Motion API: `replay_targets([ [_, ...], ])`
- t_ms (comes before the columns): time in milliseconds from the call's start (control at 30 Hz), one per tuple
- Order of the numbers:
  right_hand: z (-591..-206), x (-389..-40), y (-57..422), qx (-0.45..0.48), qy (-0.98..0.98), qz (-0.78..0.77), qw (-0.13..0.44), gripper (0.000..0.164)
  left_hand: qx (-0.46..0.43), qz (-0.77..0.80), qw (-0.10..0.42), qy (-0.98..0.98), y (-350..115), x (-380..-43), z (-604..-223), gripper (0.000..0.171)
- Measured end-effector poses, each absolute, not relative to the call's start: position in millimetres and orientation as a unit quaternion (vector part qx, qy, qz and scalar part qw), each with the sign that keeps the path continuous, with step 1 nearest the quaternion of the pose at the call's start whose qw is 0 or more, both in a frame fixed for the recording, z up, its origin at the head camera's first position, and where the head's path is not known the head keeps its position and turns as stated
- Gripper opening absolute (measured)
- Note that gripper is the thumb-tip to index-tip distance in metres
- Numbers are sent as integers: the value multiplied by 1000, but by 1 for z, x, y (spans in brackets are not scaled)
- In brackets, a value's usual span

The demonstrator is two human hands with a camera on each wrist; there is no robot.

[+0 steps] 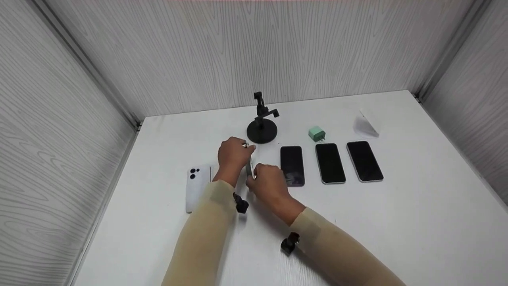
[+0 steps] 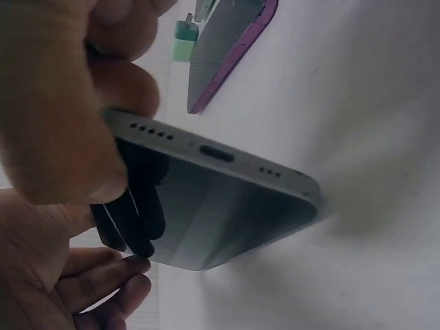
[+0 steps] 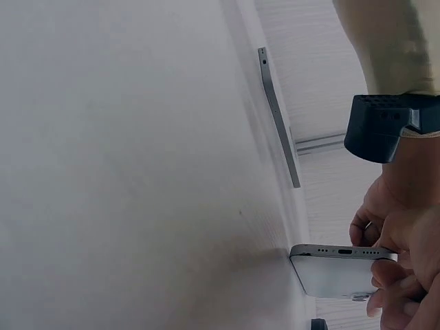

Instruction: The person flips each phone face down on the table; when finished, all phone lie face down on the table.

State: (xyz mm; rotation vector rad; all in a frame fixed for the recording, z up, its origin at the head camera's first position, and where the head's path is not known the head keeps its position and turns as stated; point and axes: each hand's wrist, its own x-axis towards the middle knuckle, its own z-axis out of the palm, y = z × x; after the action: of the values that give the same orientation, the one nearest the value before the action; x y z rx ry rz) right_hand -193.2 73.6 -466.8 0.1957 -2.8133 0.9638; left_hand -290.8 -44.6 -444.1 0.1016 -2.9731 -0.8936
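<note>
Between my two hands a smartphone [image 1: 249, 167] stands on its long edge at the table top. Its dark screen [image 2: 206, 213] faces left and its pale back [image 3: 330, 275] faces right; the edge with the charging port points toward me. At the far end, my left hand [image 1: 232, 154] holds the phone with curled fingers, partly hidden behind it in the left wrist view. My right hand [image 1: 270, 182] pinches the near end between thumb and fingers. Left of the hands lies a white phone [image 1: 197, 186], camera side up, partly covered by the left forearm.
Right of the hands lie three dark-screened phones, a near one [image 1: 292, 167], a middle one [image 1: 330, 163] and a far one [image 1: 365, 161]. Behind them are a green charger [image 1: 316, 134] and a clear film piece [image 1: 366, 127]. A black stand [image 1: 262, 131] rises behind the left hand.
</note>
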Motion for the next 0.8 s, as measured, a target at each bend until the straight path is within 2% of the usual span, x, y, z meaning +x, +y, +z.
replay_targets([
  [267,-467,-192,70,76,-942,313,89,22,40,-266,34,-962,-46,-290,-447,23],
  [400,-469,-192,70,81,-940,320,89,17,50,-267,49,-961,-47,-289,-447,31],
  [467,-469,-191,70,85,-940,318,93,18,60,-271,58,-959,-48,-289,-447,24],
  [533,-469,-190,71,86,-941,312,96,23,72,-280,64,-955,-49,-288,-447,17],
  [667,-469,-188,70,83,-944,306,90,41,96,-312,77,-942,-54,-285,-448,26],
  [800,-473,-186,70,88,-947,302,71,54,124,-376,85,-914,-57,-279,-451,28],
])
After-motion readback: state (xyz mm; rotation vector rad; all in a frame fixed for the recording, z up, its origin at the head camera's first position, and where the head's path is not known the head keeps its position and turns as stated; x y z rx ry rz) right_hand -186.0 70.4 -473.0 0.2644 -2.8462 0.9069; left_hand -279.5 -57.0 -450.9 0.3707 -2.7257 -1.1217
